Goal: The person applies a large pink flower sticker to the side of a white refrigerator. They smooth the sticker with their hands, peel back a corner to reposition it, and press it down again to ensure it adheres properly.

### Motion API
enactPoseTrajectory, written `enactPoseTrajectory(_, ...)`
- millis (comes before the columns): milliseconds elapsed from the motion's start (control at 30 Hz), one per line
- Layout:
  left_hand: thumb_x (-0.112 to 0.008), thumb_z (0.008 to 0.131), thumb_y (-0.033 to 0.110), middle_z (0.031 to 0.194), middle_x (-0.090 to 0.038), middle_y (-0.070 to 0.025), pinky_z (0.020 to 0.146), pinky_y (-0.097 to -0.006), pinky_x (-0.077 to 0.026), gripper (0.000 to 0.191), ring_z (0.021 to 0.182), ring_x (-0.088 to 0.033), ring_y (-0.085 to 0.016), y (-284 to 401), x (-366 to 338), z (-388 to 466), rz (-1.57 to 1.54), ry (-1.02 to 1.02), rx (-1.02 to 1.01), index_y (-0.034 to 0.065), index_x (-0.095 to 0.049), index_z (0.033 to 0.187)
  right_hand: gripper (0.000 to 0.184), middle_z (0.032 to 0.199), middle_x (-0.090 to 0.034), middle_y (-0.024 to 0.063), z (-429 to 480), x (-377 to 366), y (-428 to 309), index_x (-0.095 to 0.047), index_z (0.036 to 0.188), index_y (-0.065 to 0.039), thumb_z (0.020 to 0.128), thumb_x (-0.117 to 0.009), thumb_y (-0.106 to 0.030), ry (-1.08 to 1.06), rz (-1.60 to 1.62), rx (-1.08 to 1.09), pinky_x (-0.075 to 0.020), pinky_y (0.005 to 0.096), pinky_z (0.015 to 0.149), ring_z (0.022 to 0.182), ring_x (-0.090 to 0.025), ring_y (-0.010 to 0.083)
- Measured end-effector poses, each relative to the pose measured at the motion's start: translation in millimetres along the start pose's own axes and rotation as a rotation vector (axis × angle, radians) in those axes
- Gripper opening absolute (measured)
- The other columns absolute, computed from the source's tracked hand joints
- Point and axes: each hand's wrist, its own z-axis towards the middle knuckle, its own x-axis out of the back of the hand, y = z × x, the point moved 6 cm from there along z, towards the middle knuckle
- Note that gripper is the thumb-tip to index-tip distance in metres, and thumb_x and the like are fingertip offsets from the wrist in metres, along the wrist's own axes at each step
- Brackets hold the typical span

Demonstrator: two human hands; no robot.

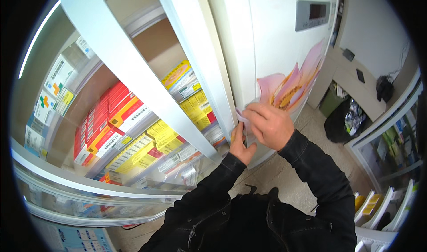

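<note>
My right hand (272, 123) is pinching a thin, pale lilac piece (245, 118) of cloth or plastic, its folds showing at the fingertips. Just below, my left hand (242, 148) has its fingers against the lower edge of the same piece; whether it grips anything is hidden. Both hands are in front of a tall white floor-standing appliance (233, 42), probably an air conditioner, with a pink flower print (290, 88) and a grey display panel (312, 15). Close on the left stands the white frame (206, 52) of a glass display cabinet.
Red medicine boxes (110, 115) and yellow boxes (146, 148) fill the cabinet shelves. At right are a desk (347, 72) with a phone (360, 75), a green bin (332, 100), a black bag (337, 125) and another glass cabinet (393, 145). White dividers (377, 208) stand at lower right.
</note>
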Motion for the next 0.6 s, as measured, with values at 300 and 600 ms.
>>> enactPoseTrajectory(300,-0.074,0.077,0.011,0.153,-0.04,-0.025,0.109,-0.0425,-0.046,0.095,0.138,-0.046,-0.037,7.6,-8.0,-7.2,0.121,0.11,-0.013,-0.0043,-0.029,0.159,0.025,0.11,-0.067,0.0095,71.6,33.9,-11.0,-0.071,0.096,-0.002,0.075,-0.066,-0.013,-0.184,-0.246,0.658,-0.0476,0.0445,0.11,0.118,-0.061,0.0268)
enactPoseTrajectory(600,-0.069,0.074,0.007,0.152,-0.043,-0.0291,0.116,-0.0441,-0.039,0.086,0.138,-0.046,-0.043,24.5,-26.2,-18.0,0.178,0.481,-0.142,-0.0069,-0.038,0.154,0.029,0.11,-0.066,0.0099,113.4,16.8,4.0,-0.072,0.099,-0.003,0.075,-0.066,-0.019,-0.526,-0.361,1.072,-0.0458,0.0443,0.111,0.118,-0.061,0.028)
